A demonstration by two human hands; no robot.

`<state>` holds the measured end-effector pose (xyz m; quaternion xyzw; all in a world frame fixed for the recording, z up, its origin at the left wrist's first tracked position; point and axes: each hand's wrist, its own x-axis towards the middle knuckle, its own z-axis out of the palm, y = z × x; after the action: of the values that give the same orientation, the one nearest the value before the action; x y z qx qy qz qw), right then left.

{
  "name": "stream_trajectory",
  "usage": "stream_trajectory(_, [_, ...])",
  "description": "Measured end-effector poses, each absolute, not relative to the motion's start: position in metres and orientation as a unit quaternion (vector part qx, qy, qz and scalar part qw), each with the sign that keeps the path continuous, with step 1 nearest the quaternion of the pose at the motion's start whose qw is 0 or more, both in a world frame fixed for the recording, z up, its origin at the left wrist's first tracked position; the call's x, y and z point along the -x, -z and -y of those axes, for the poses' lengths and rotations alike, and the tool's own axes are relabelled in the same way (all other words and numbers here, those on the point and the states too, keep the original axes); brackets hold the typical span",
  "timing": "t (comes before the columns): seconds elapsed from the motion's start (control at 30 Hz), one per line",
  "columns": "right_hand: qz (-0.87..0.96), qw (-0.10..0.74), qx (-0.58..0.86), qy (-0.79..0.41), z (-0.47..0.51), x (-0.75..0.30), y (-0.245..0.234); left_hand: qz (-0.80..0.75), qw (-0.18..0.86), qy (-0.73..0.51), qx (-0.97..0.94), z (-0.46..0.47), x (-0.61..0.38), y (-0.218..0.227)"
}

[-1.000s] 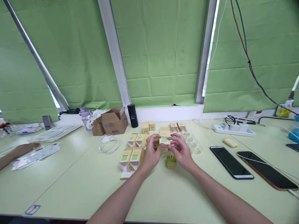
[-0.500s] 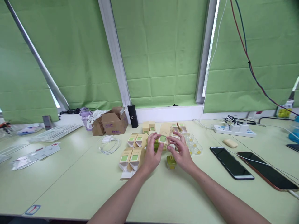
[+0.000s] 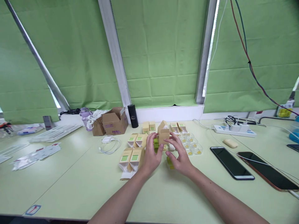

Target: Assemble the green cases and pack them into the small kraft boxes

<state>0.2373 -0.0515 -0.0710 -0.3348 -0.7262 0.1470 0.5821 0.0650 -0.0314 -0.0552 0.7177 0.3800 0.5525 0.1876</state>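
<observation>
A small tan cardboard box is held up above the table with its flap raised at the top. My left hand grips it at the left side, fingers behind and thumb in front. My right hand has its fingertips on the box's right edge, while the thumb is spread lower down. Under the right hand, partly covered, sits a small clear container with a green lid. More green-lidded containers show behind my left fingers. Similar boxes with green windows stand at the left with open flaps.
Clear cups with yellow centres are grouped at the right. Farther right lie a phone, a second phone and a power strip. A large carton, a black cylinder and a white cable are behind left.
The held box has been turned and tipped up, so its green window no longer faces me and a plain tan side does. My right hand has shifted slightly left, covering more of the green-lidded container.
</observation>
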Motion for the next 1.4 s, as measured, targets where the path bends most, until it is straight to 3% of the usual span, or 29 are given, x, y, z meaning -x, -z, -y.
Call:
stream_trajectory(0.5, [0.755, 0.570, 0.311, -0.096, 0.054, -0.246, 0.057, -0.452, 0.216, -0.535, -0.681, 0.017, -0.057, 0.053])
stream_trajectory(0.57, [0.786, 0.518, 0.332, -0.056, 0.051, -0.254, 0.052, -0.434, 0.237, -0.549, -0.674, 0.014, -0.055, 0.054])
stream_trajectory(0.7, [0.866, 0.329, 0.375, 0.022, 0.052, -0.266, 0.042, -0.414, 0.284, -0.561, -0.658, 0.010, -0.052, 0.051])
stream_trajectory(0.83, [0.882, 0.237, 0.406, 0.009, 0.057, -0.269, 0.036, -0.416, 0.308, -0.556, -0.650, 0.006, -0.049, 0.046])
stream_trajectory(1.4, [0.855, 0.181, 0.485, 0.030, 0.050, -0.289, 0.039, -0.394, 0.248, -0.359, -0.809, 0.032, -0.022, 0.033])
